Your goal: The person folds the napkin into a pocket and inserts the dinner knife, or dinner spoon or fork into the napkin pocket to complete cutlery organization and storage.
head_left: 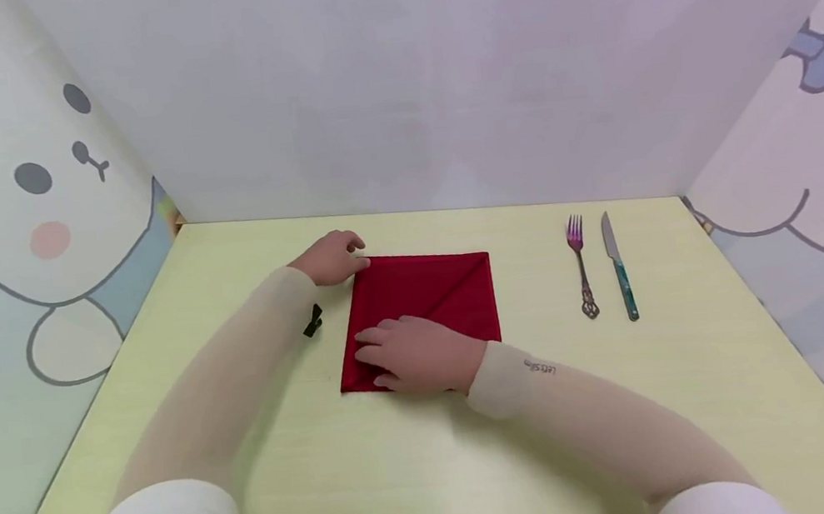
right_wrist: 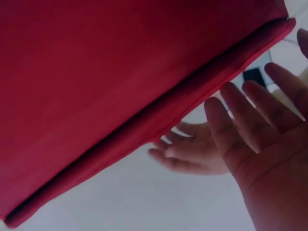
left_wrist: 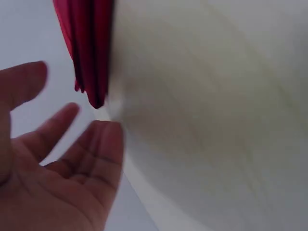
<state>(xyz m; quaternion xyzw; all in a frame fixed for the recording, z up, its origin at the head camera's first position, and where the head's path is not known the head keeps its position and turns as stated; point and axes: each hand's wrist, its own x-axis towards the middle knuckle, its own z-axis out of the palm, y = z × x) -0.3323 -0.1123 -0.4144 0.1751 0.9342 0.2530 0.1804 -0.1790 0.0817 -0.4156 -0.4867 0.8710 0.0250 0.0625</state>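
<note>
My left hand point(head_left: 326, 259), fingers loosely parted, is at the far-left corner of the square, folded red cloth point(head_left: 411, 285) on the pale yellow worktop point(head_left: 375, 479); my right hand point(head_left: 422, 355), fingers outstretched, is over its near part.

In the head view the light is bright and even, and the desk point(head_left: 436, 489) has a pale glare near to me. Soft shadows lie beside my arms point(head_left: 595, 418). Both wrist views are dimmer; in the left one my fingers point(left_wrist: 108, 149) look dark and softly blurred.
</note>
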